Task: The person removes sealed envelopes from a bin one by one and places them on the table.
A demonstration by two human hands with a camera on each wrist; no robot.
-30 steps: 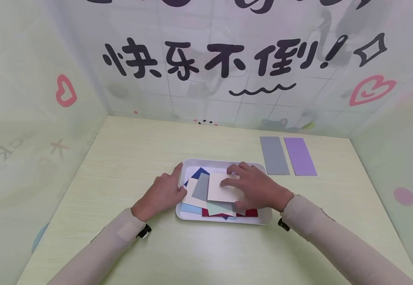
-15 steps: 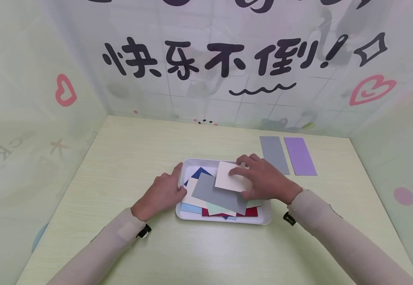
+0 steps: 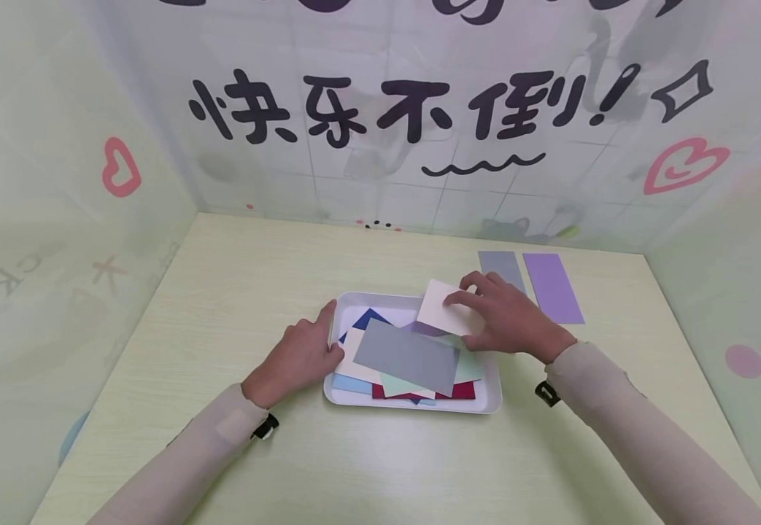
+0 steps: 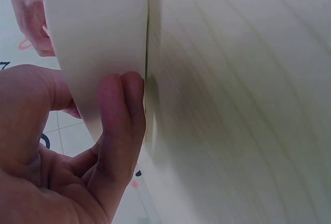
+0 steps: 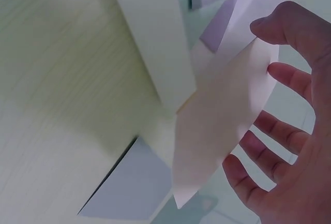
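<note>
A white tray (image 3: 485, 402) lies on the table with several coloured cards in it. My left hand (image 3: 301, 362) grips the tray at its left end; in the left wrist view, fingers (image 4: 116, 131) press along the tray's outer wall (image 4: 98, 32). Above the tray's back right corner, my right hand (image 3: 510, 321) pinches a cream card (image 3: 442, 310) between thumb and fingers, and the card (image 5: 222, 125) is tilted in the right wrist view. A grey card (image 3: 406, 357) lies uppermost in the tray, over pale green, red, white and blue ones. A purple card (image 3: 427, 329) shows partly beneath the held card.
Behind the tray to the right, a grey card (image 3: 501, 266) and a purple card (image 3: 554, 288) lie side by side on the table (image 3: 255, 270). The right hand partly covers the grey one. Printed curtains (image 3: 380, 197) enclose the table at the back and both sides.
My right hand has lifted the cream card off the pile and moved it toward the back right, uncovering the grey card beneath and part of a purple one. The left hand stays on the tray.
</note>
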